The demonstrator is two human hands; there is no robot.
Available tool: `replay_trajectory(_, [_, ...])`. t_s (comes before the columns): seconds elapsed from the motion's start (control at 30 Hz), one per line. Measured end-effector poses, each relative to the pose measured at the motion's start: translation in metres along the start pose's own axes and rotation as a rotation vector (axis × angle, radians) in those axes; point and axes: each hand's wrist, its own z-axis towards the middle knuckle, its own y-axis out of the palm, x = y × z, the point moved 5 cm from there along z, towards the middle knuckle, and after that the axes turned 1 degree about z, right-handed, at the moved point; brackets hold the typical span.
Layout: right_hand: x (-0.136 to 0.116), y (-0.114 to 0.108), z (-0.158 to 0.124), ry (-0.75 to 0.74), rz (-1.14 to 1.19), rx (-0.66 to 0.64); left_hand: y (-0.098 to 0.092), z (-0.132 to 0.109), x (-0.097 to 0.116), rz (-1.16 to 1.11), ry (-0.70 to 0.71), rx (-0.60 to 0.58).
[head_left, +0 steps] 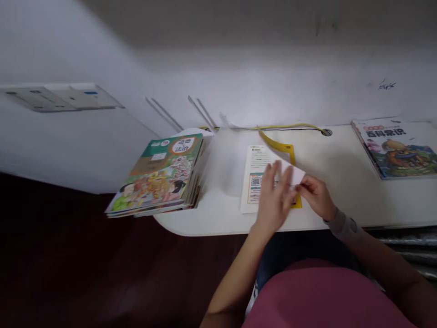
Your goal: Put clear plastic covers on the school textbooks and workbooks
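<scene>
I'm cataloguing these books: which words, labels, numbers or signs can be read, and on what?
"百科常识": right-hand book.
"法治": green-topped book; characters above it are blurred.
Too small or blurred: print and QR code on the booklet, other cover print, white label, blue wall scribble.

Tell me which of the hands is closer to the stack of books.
Left. The left hand is over the open booklet, to the right of the stack of books; the right hand is farther right, pinching the corner of the lifted page.
</scene>
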Motion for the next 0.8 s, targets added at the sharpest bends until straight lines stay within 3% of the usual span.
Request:
replay_trajectory(0.07, [-0.001, -0.033, -0.015, 0.001, -0.044, 0.106, 0.029, 0.006, 0.035, 0.042, 0.079, -0.182])
replay_trajectory(0.13, [0.002, -0.064, -0.029, -0.002, -0.134, 0.164, 0.052, 0.011, 0.060, 0.097, 0.113, -0.272])
replay_trajectory(0.2, [0.008, -0.088, -0.043, -0.029, -0.282, 0.134, 0.070, 0.015, 0.076, 0.152, 0.138, -0.304])
replay_trajectory(0.27, [0.017, -0.101, -0.054, -0.081, -0.483, 0.019, 0.082, 0.016, 0.083, 0.205, 0.161, -0.317])
replay_trajectory(0.37, [0.034, -0.106, -0.068, -0.138, -0.839, -0.157, 0.095, 0.013, 0.082, 0.267, 0.185, -0.329])
replay_trajectory(0.5, [0.048, -0.103, -0.077, -0.115, -1.176, -0.231, 0.103, 0.004, 0.069, 0.322, 0.188, -0.359])
replay_trajectory(0.67, [0.048, -0.101, -0.078, -0.134, -1.224, -0.238, 0.100, -0.002, 0.049, 0.335, 0.096, -0.366])
replay_trajectory(0.8, [0.050, -0.105, -0.078, -0.140, -1.208, -0.239, 0.099, -0.003, 0.046, 0.328, 0.075, -0.385])
